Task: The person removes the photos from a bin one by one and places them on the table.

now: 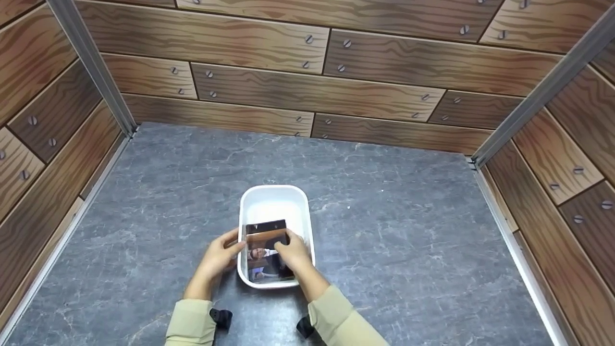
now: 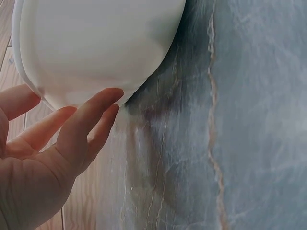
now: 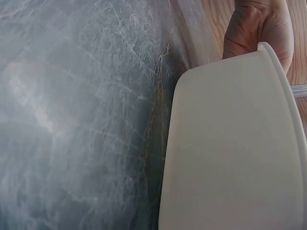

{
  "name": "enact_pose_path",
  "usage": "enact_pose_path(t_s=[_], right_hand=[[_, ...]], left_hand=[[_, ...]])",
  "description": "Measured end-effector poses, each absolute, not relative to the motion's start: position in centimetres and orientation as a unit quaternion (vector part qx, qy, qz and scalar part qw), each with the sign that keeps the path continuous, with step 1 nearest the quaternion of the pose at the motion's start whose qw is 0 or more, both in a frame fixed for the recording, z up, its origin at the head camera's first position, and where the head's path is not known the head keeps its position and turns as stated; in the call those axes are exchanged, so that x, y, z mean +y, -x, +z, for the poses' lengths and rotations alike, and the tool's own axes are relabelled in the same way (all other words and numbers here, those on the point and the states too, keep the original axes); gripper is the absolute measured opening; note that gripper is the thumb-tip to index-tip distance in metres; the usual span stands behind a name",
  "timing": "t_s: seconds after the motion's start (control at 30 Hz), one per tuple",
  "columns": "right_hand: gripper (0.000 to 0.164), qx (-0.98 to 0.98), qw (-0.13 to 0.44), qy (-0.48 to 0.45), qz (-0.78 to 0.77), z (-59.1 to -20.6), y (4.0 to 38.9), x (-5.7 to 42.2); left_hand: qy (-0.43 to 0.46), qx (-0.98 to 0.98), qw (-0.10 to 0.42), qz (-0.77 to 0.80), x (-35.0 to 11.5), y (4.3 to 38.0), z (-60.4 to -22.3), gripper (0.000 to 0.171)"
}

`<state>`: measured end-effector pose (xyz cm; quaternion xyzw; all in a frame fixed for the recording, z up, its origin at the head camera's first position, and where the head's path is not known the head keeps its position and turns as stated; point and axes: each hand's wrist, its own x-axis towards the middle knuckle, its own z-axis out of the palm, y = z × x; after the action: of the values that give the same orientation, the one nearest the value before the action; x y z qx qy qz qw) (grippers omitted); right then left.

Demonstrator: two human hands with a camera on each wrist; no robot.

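Observation:
A white plastic tub (image 1: 274, 205) with rounded corners stands on the floor panel. Inside its near half lies a dark glossy photo print (image 1: 265, 236) showing people; whether it is one sheet or several I cannot tell. My left hand (image 1: 215, 257) holds the tub's left side, thumb at the rim. In the left wrist view, fingertips (image 2: 114, 93) touch the tub's outer wall. My right hand (image 1: 295, 254) reaches over the right rim and pinches the print's right edge, its thumb on top. The tub's wall (image 3: 230, 143) hides those fingers in the right wrist view.
Grey marble-patterned flooring (image 1: 408, 230) surrounds the tub. Wood-print panels (image 1: 269, 77) stand behind and on both sides, with metal posts (image 1: 91, 62) at the corners. Small white specks (image 1: 349, 207) lie right of the tub.

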<state>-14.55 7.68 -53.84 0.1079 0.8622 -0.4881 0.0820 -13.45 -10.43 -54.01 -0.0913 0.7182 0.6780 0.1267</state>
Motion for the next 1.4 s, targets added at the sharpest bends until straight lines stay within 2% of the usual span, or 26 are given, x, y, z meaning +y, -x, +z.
enact_pose_path(t_s=[0.27, 0.5, 0.73, 0.93, 1.17, 1.4], right_hand=[[0.058, 0.85, 0.093, -0.108, -0.506, -53.8, 14.7, 7.9], [0.053, 0.844, 0.044, -0.104, -0.524, -53.8, 14.6, 7.8], [0.07, 0.861, 0.045, -0.067, -0.502, -53.5, 14.1, 7.9], [0.074, 0.853, 0.054, -0.055, -0.516, -52.8, 14.4, 8.5], [0.072, 0.784, 0.004, -0.069, -0.616, -49.7, 17.0, 11.9], [0.07, 0.725, -0.055, -0.16, -0.667, -48.5, 22.0, 17.7]], left_hand=[[0.09, 0.726, 0.122, 0.67, -10.4, 13.5, -53.9, 0.049], [0.092, 0.721, 0.121, 0.676, -10.5, 13.5, -54.0, 0.048], [0.093, 0.722, 0.113, 0.676, -10.5, 13.6, -54.0, 0.048], [0.101, 0.714, 0.121, 0.682, -10.5, 13.5, -54.2, 0.048], [0.111, 0.704, 0.132, 0.689, -10.4, 13.5, -54.3, 0.049], [0.113, 0.709, 0.133, 0.683, -10.5, 13.6, -54.1, 0.05]])
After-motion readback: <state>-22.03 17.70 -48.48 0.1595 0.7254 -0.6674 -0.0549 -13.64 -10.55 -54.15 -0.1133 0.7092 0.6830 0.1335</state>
